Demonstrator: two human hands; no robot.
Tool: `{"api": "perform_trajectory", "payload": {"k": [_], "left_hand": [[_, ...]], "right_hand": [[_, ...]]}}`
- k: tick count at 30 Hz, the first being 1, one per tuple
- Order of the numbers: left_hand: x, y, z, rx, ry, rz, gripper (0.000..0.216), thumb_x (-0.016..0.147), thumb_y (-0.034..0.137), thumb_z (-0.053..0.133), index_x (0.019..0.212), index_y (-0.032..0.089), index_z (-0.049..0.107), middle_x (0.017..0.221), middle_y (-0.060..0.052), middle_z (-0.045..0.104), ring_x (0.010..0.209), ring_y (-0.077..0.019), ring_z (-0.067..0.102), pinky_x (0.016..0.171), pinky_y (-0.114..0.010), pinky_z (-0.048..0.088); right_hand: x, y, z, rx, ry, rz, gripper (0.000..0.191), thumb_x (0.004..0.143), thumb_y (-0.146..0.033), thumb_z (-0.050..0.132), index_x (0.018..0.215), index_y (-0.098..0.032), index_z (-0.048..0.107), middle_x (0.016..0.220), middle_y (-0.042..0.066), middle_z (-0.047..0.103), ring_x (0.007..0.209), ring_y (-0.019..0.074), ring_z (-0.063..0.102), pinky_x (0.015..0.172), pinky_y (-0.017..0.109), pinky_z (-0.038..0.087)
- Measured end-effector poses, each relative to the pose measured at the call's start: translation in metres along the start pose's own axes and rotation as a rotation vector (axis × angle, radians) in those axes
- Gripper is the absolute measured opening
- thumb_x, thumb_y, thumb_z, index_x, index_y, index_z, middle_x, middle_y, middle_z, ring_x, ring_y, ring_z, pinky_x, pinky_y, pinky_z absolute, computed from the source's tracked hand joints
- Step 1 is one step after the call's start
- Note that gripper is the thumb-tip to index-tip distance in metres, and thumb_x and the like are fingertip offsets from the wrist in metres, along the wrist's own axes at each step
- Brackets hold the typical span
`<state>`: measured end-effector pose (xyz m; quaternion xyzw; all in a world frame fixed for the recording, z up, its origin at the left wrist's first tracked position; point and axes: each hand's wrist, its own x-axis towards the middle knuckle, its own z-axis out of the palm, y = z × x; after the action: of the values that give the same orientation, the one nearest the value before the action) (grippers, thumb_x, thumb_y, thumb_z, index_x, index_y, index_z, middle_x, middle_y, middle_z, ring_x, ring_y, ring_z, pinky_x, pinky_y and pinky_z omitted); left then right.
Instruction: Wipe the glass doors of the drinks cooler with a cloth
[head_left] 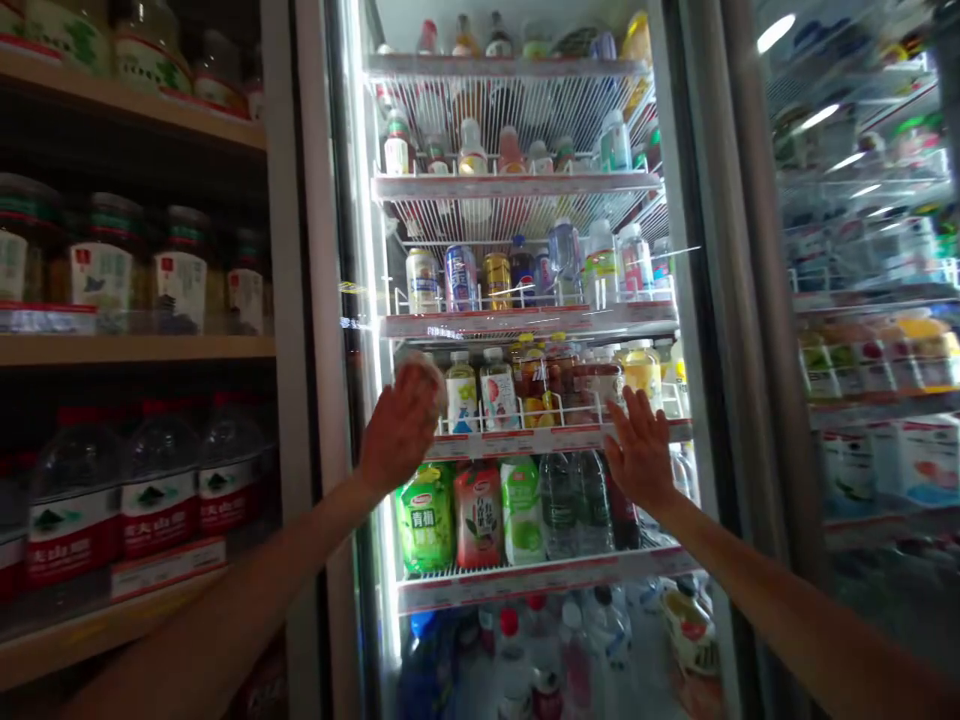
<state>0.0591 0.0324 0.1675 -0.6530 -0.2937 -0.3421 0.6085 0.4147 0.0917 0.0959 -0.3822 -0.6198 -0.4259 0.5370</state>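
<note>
My left hand [401,425] is raised against the glass door [360,250] of a lit drinks fridge, its fingers closed around a pale crumpled cloth [424,368] pressed to the pane. My right hand [641,450] lies flat on the same glass further right, fingers spread, holding nothing. Behind the pane stand white wire shelves [517,185] of bottles and cans. Green and pink juice bottles [427,515] sit just below my left hand.
Wooden shelves [135,348] on the left carry jars above and large water jugs [154,490] below. A second glass-doored fridge [870,300] stands on the right, its frame [739,350] close to my right arm.
</note>
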Motion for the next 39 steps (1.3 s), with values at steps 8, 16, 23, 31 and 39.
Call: {"api": "perform_trajectory", "payload": {"k": [8,16,23,31,39], "left_hand": [[0.022,0.007,0.008,-0.002,0.081,-0.099,0.057,0.089,0.018,0.037,0.143,0.015,0.019,0.150,-0.014,0.022,0.141,-0.0212,0.011,0.112,-0.043,0.020],[0.029,0.027,0.015,-0.071,-0.152,0.292,0.051,0.090,0.024,0.039,0.140,0.024,0.028,0.148,-0.004,0.031,0.140,-0.0166,0.017,0.115,-0.043,0.014],[0.031,0.049,0.018,-0.156,-0.162,0.530,0.052,0.088,0.023,0.040,0.139,0.026,0.030,0.147,-0.003,0.033,0.139,-0.0149,0.018,0.114,-0.037,0.018],[0.047,0.056,0.027,-0.060,-0.058,0.186,0.050,0.088,0.021,0.040,0.138,0.018,0.032,0.147,-0.009,0.032,0.140,-0.0204,0.015,0.113,-0.041,0.019],[0.075,0.070,0.039,-0.101,-0.037,-0.050,0.051,0.090,0.022,0.036,0.140,0.018,0.029,0.148,-0.011,0.031,0.140,-0.0223,0.017,0.113,-0.047,0.015]], "right_hand": [[0.002,0.006,-0.016,-0.007,-0.052,-0.066,0.056,0.089,-0.023,0.039,0.143,-0.026,0.024,0.152,0.009,0.023,0.140,0.0270,0.021,0.108,0.052,0.024],[-0.001,-0.006,-0.029,0.053,-0.126,-0.178,0.053,0.089,-0.022,0.038,0.141,-0.027,0.029,0.151,0.008,0.025,0.140,0.0249,0.022,0.110,0.051,0.022],[-0.006,0.006,-0.031,0.010,-0.133,-0.111,0.044,0.090,-0.024,0.037,0.134,-0.023,0.040,0.146,0.011,0.036,0.138,0.0253,0.026,0.106,0.049,0.027],[-0.006,0.012,-0.030,-0.010,-0.121,-0.074,0.044,0.090,-0.024,0.036,0.134,-0.022,0.040,0.145,0.012,0.037,0.138,0.0257,0.026,0.107,0.049,0.025],[-0.008,0.022,-0.033,-0.019,-0.133,-0.041,0.047,0.089,-0.023,0.037,0.137,-0.023,0.035,0.146,0.010,0.035,0.138,0.0258,0.025,0.107,0.050,0.026]]}}
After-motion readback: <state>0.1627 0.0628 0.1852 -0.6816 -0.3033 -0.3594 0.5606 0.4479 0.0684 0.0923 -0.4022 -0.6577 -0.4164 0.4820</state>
